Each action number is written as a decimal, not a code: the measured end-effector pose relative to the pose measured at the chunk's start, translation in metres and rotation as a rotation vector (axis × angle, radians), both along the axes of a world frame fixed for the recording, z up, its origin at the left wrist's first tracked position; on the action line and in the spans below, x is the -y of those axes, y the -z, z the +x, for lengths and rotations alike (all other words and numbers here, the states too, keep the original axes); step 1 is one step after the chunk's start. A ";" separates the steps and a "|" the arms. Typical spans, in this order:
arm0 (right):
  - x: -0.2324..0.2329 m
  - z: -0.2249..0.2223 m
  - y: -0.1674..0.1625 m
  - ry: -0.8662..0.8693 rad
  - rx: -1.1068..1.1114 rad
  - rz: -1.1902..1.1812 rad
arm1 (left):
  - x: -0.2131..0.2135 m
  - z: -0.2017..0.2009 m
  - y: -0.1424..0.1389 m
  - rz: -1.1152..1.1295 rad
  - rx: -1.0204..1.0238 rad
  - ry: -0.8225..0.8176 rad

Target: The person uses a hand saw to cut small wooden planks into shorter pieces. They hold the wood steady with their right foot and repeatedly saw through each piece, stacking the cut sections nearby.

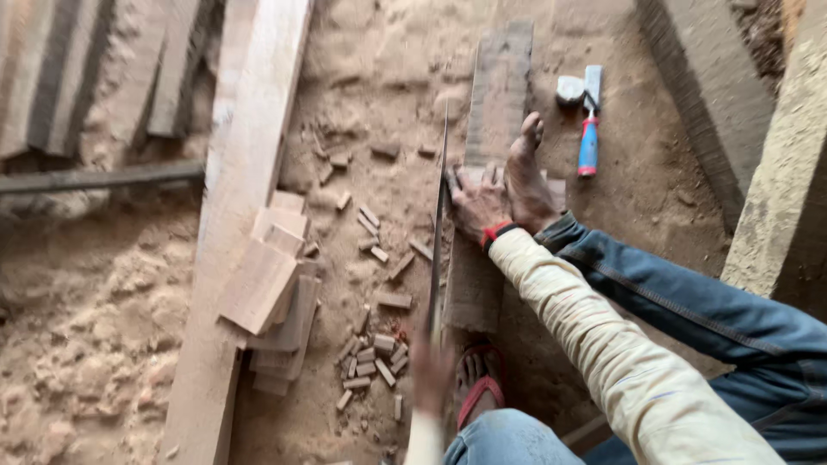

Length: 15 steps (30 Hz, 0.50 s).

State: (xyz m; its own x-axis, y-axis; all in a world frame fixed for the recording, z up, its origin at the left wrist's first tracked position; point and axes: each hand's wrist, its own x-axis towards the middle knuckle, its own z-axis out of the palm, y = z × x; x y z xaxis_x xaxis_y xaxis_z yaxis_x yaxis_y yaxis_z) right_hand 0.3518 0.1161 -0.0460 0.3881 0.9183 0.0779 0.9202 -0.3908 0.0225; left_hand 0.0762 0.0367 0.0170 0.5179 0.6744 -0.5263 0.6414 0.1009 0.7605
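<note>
My right hand (pixel 476 205), with a red band at the wrist, presses flat on a dark, narrow plank (pixel 498 95) that lies on the sawdust-covered ground. A bare foot (pixel 525 172) stands on the same plank right beside that hand. My left hand (pixel 431 372) is blurred with motion and grips the handle of a handsaw (pixel 440 224). The saw's thin blade runs along the plank's left edge. A foot in a red sandal (pixel 479 383) rests at the plank's near end.
Small wood offcuts (pixel 372 357) lie scattered left of the saw. A long pale board (pixel 250 138) carries stacked cut blocks (pixel 267 288). A chisel with a red and blue handle (pixel 588 142) and a small white object (pixel 568 89) lie to the right, near a timber beam (pixel 775 198).
</note>
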 end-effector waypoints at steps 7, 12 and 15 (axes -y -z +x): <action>-0.002 -0.001 0.008 -0.034 0.020 -0.062 | 0.060 -0.094 0.071 0.331 0.242 -0.020; 0.000 0.001 0.008 -0.063 0.189 0.086 | -0.072 0.081 0.047 0.345 0.339 0.017; 0.001 0.001 -0.002 -0.059 -0.011 0.070 | -0.100 0.125 0.042 0.287 0.118 0.079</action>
